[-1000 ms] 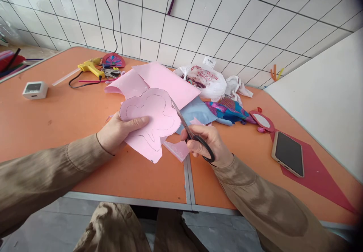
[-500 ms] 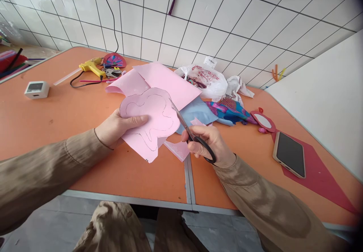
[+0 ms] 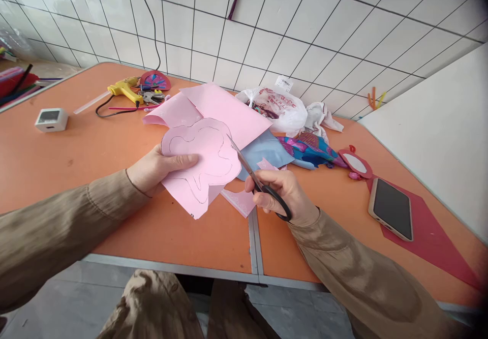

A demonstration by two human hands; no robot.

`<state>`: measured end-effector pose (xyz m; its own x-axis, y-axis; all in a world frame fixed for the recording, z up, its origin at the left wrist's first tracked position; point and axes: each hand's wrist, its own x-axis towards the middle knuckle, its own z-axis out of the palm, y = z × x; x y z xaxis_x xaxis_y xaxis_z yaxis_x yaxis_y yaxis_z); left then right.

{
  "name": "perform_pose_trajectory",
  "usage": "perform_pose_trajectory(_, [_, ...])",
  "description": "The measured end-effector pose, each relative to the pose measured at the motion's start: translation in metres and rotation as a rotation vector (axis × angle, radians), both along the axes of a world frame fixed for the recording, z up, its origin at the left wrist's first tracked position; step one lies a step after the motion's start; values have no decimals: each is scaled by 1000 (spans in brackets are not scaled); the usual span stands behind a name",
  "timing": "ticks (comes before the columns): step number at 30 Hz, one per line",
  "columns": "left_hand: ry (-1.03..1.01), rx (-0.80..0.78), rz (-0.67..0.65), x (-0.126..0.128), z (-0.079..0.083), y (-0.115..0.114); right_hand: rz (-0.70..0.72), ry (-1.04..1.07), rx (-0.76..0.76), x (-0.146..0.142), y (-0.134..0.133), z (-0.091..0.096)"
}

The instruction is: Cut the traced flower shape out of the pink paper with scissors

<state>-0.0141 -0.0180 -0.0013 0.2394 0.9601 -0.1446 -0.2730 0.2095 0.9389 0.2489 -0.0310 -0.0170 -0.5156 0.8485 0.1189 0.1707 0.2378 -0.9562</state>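
My left hand (image 3: 160,170) grips a pink sheet (image 3: 208,166) by its left side, thumb flat on top and the other fingers hidden underneath. A dark outline is drawn on the sheet, and its upper and right edges are rounded. Scissors (image 3: 260,182) with black handles are in my right hand (image 3: 280,191), fingers wrapped around the loops. Their blades point up and left along the sheet's right edge; whether the tips touch it I cannot tell. Below the scissors lies a pink offcut (image 3: 241,203) with a white lace-like pattern.
Larger pink sheets (image 3: 224,106) and a blue sheet (image 3: 263,151) lie behind. A yellow glue gun (image 3: 125,91) and small white device (image 3: 51,119) sit left. A plastic bag (image 3: 284,110) rests by the wall; a phone (image 3: 392,208) lies on red material (image 3: 434,232) at right.
The sheet has tilted slightly, with its lower corner shifted a little to the left. Both hands keep their holds, and the scissors have barely moved.
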Motion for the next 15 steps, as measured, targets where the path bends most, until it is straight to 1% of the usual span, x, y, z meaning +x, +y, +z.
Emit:
perform_pose_trajectory(8, [-15,20,-110,-9,3,6,31,-20,-48,3,-1,2])
perform_pose_trajectory(15, [-61,51,-189,-16,1,10,54,-16,-58,3,-1,2])
